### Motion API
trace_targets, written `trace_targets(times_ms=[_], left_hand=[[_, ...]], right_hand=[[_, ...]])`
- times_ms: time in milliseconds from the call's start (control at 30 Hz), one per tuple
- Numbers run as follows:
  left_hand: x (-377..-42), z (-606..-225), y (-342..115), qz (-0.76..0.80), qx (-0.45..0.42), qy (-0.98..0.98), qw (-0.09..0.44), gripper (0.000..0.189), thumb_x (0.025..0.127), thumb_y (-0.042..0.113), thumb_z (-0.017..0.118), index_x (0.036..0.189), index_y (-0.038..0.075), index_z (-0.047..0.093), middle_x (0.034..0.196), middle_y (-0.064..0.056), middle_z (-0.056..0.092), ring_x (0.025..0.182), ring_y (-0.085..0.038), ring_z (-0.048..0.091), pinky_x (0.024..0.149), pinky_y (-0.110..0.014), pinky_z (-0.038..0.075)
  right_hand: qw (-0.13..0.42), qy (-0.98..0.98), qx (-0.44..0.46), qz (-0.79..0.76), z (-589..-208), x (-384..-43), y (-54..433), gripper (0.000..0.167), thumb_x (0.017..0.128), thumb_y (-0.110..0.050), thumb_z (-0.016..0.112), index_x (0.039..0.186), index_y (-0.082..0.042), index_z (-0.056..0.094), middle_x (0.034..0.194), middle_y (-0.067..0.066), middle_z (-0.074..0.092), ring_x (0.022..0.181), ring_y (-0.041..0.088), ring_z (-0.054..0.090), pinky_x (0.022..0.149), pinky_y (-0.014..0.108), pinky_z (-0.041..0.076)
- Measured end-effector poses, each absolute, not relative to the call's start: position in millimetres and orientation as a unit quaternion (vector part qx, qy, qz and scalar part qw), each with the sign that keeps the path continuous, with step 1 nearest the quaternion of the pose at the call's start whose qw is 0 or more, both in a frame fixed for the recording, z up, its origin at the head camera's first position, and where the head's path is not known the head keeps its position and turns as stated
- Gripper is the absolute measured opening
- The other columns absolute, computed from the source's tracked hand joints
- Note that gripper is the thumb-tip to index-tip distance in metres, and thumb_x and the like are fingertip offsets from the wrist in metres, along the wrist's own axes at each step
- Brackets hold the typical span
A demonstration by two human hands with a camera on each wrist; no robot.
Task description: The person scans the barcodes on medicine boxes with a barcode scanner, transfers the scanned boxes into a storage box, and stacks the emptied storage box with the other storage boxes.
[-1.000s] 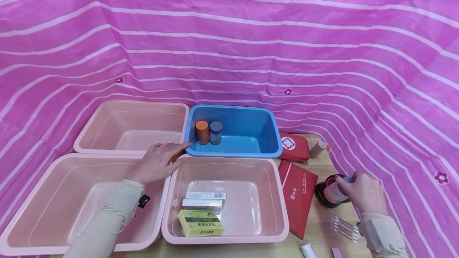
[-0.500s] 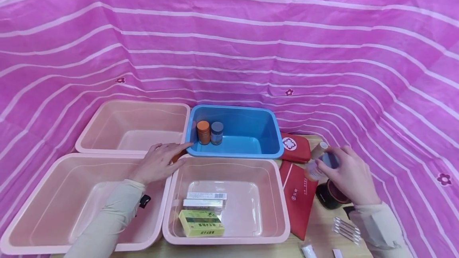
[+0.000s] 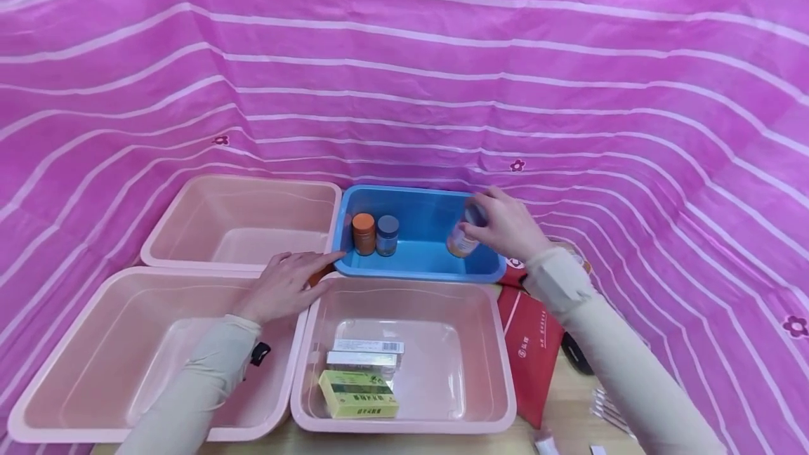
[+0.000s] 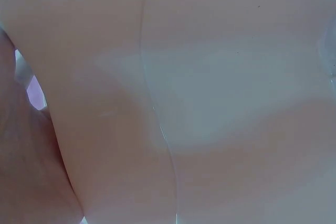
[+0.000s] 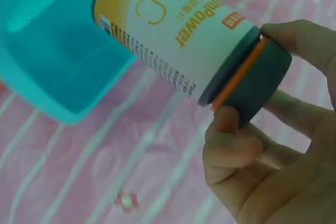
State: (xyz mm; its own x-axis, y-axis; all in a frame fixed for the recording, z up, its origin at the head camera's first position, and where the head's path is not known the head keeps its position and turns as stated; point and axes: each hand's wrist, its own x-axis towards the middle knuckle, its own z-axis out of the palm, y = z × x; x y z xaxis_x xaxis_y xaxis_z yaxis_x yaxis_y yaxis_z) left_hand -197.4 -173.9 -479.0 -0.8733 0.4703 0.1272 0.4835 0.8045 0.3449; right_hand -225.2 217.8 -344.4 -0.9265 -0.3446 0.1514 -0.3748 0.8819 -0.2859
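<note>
My right hand [image 3: 505, 225] pinches the dark cap of a supplement bottle [image 5: 178, 35] between thumb and fingers. Its white and yellow label shows in the right wrist view. In the head view this bottle [image 3: 463, 243] hangs tilted inside the right part of the blue bin [image 3: 417, 275]. An orange-capped bottle [image 3: 364, 236] and a grey-capped bottle [image 3: 387, 237] stand upright at that bin's left end. My left hand [image 3: 287, 286] rests with extended fingers over the rims where the bins meet; in the left wrist view a pink bin wall [image 4: 105, 145] fills most of the picture.
The near pink bin [image 3: 430, 425] holds a yellow-green box [image 3: 359, 394] and white boxes [image 3: 368, 348]. Further pink bins [image 3: 152, 432] stand left. A red pouch [image 3: 529, 357], cotton swabs [image 3: 609, 411] and a white tube [image 3: 546, 443] lie right. A striped curtain [image 3: 404, 90] hangs behind.
My right hand has lifted the bottle from beside the dark round object at the right and carried it left into the blue bin. The left hand stays in place.
</note>
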Motion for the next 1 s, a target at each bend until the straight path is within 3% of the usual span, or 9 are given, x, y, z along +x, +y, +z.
trace_targets(times_ms=[267,600,867,1000], left_hand=[[-196.8,-478.9,-172.5,-0.190,-0.242,-0.951,0.008,0.058,0.100,0.051,0.061,0.154,0.036,0.047,0.146,-0.008,0.062,0.136,-0.033,0.056,0.113,-0.065,0.035],[-197.7,-479.6,-173.1,-0.193,-0.245,-0.950,0.005,0.059,0.099,0.052,0.061,0.154,0.038,0.046,0.145,-0.007,0.063,0.134,-0.033,0.057,0.113,-0.065,0.035],[-198.4,-479.3,-173.9,-0.196,-0.249,-0.948,0.000,0.058,0.100,0.053,0.060,0.154,0.036,0.047,0.148,-0.008,0.060,0.137,-0.034,0.055,0.113,-0.065,0.035],[-198.3,-480.1,-174.5,-0.197,-0.247,-0.949,0.001,0.058,0.100,0.052,0.061,0.154,0.037,0.047,0.148,-0.008,0.060,0.138,-0.034,0.055,0.113,-0.065,0.035]], right_hand=[[-0.043,-0.971,0.215,0.096,-383.1,-291.8,168.0,0.041,0.092,-0.020,0.077,0.130,-0.007,0.068,0.119,0.017,0.061,0.107,0.033,0.065,0.094,0.049,0.058],[-0.103,-0.968,0.231,0.001,-428.8,-343.9,126.7,0.011,0.094,-0.012,0.071,0.104,-0.011,0.071,0.109,0.011,0.061,0.098,0.028,0.062,0.088,0.045,0.057],[-0.123,-0.974,0.191,0.003,-452.9,-360.1,112.7,0.023,0.092,-0.011,0.073,0.116,-0.013,0.073,0.113,0.012,0.065,0.102,0.029,0.062,0.092,0.047,0.056],[-0.115,-0.972,0.202,-0.021,-466.1,-362.4,108.6,0.023,0.092,-0.011,0.075,0.114,-0.013,0.074,0.115,0.011,0.068,0.101,0.030,0.064,0.091,0.047,0.058]])
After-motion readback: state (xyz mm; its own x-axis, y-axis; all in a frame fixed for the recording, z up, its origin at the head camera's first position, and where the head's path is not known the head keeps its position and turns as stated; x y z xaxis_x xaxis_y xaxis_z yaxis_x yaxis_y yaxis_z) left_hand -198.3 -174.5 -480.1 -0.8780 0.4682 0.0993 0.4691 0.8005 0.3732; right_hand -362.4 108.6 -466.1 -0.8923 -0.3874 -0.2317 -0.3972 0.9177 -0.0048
